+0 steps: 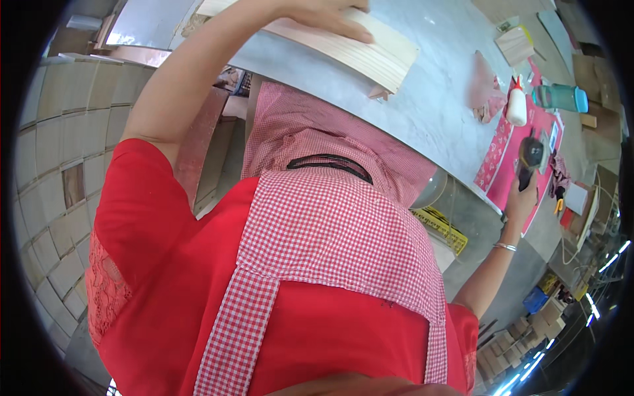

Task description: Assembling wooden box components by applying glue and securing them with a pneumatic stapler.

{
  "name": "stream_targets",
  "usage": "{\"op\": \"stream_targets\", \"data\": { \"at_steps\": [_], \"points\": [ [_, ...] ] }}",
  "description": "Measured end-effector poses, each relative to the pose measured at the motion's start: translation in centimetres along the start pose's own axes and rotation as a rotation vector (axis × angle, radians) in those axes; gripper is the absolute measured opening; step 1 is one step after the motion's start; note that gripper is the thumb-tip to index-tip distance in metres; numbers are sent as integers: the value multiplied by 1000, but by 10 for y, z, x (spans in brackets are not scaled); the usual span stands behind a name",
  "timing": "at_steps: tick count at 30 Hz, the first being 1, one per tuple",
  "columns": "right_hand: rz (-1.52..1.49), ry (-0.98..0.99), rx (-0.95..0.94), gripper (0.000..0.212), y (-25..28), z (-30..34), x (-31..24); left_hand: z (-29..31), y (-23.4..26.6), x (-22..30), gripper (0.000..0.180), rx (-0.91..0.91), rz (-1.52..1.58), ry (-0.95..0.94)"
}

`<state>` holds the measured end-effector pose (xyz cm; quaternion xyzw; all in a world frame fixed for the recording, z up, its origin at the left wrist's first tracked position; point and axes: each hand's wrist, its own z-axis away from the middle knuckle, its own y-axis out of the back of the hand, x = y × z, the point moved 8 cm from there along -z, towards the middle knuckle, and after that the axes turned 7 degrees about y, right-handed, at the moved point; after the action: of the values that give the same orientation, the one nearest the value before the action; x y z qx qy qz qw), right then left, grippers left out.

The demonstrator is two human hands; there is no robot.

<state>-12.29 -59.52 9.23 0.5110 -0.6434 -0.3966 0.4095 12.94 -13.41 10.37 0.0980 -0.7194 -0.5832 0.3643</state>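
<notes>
Partly cut off by the top edge, my left hand [323, 16] lies with its fingers stretched out over a pale wooden board [393, 58]. The board rests near the front edge of the grey-white table [442, 86]. Off to the right, my right hand [523, 197] is closed round the grip of a black-handled tool with a rounded dark head [531, 153]; its exact kind does not show. That tool is over a pink cloth [512, 155] on the table's right part.
A white squeeze bottle [517, 109] with a red tip lies beside a teal bottle [561, 98]. Farther back is a small wooden block [514, 45]. Stacked wooden blocks [66, 198] form a wall at my left. More wood pieces [522, 343] are piled at lower right.
</notes>
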Motion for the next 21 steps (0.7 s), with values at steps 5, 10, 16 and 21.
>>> {"op": "stream_targets", "data": {
  "at_steps": [5, 10, 16, 21],
  "points": [
    [141, -257, -304, 57, -54, 42, 40, -15, 1, -14, 56, -475, 52, 215],
    [-47, -392, -196, 59, -66, 47, 38, -34, 60, -2, 54, -297, 71, 300],
    [110, -442, -212, 56, -52, 42, 18, -36, 46, -23, 53, -277, 379, 443],
    [-266, -113, 371, 43, 21, -25, -76, -36, 38, 2, 53, -222, 679, 416]
  ]
}}
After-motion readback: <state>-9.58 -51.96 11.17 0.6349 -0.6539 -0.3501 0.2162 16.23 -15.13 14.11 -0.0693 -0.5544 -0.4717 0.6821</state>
